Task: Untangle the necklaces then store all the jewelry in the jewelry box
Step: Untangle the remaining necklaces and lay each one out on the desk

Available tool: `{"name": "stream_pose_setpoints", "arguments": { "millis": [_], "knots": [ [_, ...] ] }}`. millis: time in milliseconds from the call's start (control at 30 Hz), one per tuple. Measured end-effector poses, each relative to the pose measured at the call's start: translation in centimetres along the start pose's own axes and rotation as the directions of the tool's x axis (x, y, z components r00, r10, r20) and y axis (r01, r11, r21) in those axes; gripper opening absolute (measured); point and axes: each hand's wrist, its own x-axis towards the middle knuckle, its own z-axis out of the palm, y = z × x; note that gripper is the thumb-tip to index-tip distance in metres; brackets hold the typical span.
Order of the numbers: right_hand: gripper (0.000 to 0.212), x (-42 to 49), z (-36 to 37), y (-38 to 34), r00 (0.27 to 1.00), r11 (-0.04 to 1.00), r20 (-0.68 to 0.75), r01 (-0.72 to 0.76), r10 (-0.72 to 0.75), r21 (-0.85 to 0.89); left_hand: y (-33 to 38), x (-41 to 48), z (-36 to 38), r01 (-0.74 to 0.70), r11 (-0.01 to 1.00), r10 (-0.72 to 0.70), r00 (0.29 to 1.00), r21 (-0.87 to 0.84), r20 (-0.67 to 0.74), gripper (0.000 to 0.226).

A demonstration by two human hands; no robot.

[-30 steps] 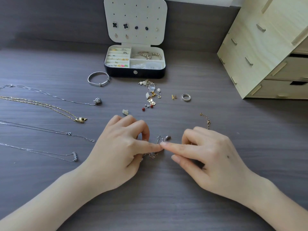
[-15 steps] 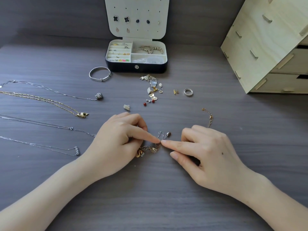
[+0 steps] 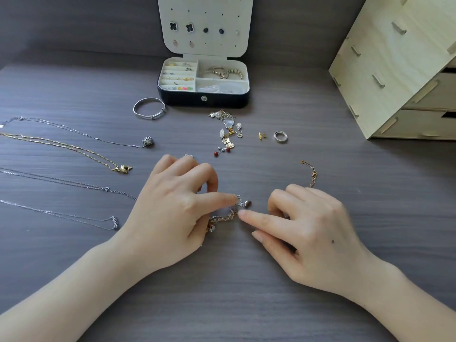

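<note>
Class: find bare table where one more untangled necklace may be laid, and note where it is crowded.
Free: the near strip between the forearms; the stretch right of the right hand, in front of the drawers; the far-left corner beyond the bangle. Crowded: the necklaces on the left, the earring pile and ring before the box, the tangle at the left hand.

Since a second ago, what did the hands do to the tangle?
The index fingertips, touching before, drew slightly apart: left hand presses the tangle, right hand points at it. More chain shows now, with a gold piece by the left thumb. Nothing grabbed or dropped. Necklaces, ring, bangle and box stayed put.
</note>
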Motion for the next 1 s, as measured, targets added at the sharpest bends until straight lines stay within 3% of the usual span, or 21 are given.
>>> {"name": "stream_pose_setpoints", "arguments": {
  "millis": [300,700,900,1000],
  "knots": [
    [0.02,-0.4,-0.3,-0.3,1.0,1.0,0.018,0.022,-0.022,0.0,-0.1,0.2,0.2,-0.039,0.998,0.034,0.995,0.052,0.099,0.053],
    [0.018,-1.5,-0.4,-1.0,0.996,0.969,0.0,-0.091,0.094,0.229,0.2,0.1,0.2,-0.023,0.998,0.02,0.999,0.057,0.05,0.049],
    [0.034,-0.8,-0.1,-1.3,0.992,0.991,0.069,-0.115,0.11,0.075,0.4,0.2,-0.1,-0.063,0.997,0.059,0.995,0.048,0.074,0.052],
    [0.034,-0.9,-0.1,-1.3,0.991,0.99,0.072,-0.117,0.112,0.078,0.2,0.2,0.1,-0.063,0.996,0.057,0.993,0.056,0.099,0.053]
  ]
}}
